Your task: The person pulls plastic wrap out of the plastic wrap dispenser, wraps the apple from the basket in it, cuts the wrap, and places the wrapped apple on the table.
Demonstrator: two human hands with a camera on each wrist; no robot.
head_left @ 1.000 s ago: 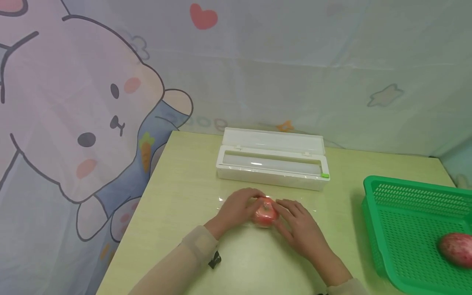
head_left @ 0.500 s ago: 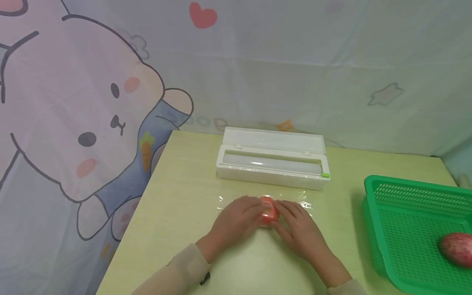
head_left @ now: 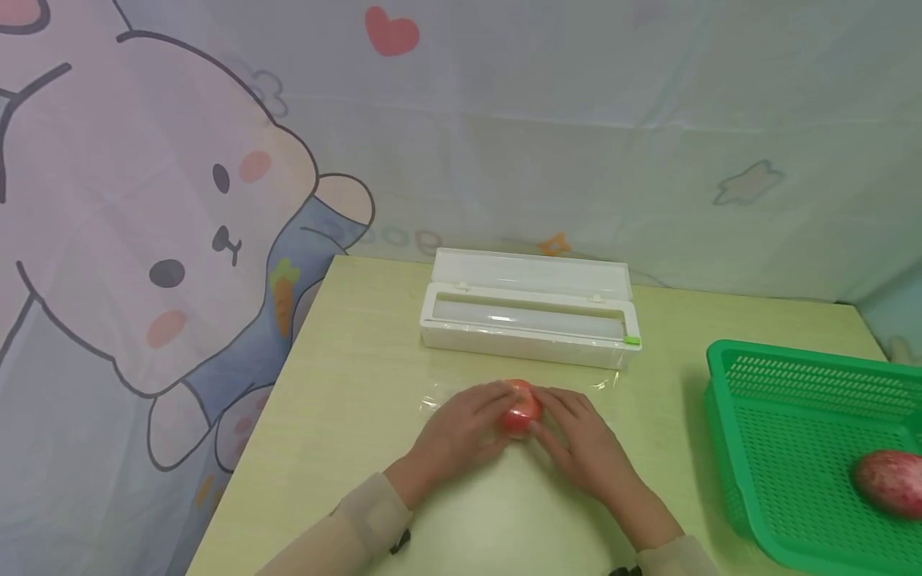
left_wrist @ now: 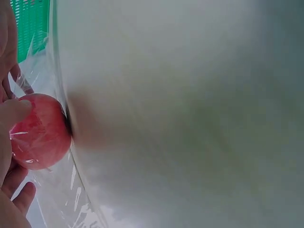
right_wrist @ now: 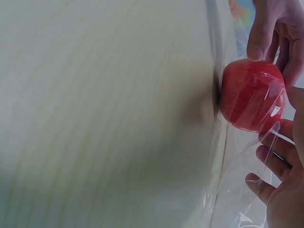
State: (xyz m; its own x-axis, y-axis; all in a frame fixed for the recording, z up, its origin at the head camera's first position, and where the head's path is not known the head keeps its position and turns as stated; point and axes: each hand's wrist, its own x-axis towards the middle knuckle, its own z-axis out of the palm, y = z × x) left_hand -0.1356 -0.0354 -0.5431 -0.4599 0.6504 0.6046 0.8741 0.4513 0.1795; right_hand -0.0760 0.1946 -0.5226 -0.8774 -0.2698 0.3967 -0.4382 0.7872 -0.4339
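A red apple (head_left: 524,418) sits on the table under clear cling film (right_wrist: 237,180), which clings to it in shiny folds. My left hand (head_left: 461,428) grips its left side; the thumb presses on the skin in the left wrist view, with other fingers spread lower down. From the right, my right hand (head_left: 587,440) cups the apple, its thumb and forefinger against the side. In the right wrist view some of its fingers (right_wrist: 280,156) are bent behind the film. Loose film spreads flat on both sides of the apple. The palms are hidden from the head view.
Behind the hands stands a white cling film dispenser (head_left: 529,348), lid raised, a roll inside and a green slider at its right end. A green basket (head_left: 727,448) at the right holds a mottled pink oval fruit (head_left: 889,482). A printed curtain (head_left: 576,144) hangs behind the table.
My left hand has shifted slightly left and down along the apple, its wrist lower. My right hand has barely moved. The film at both sides has wrinkled and changed shape.
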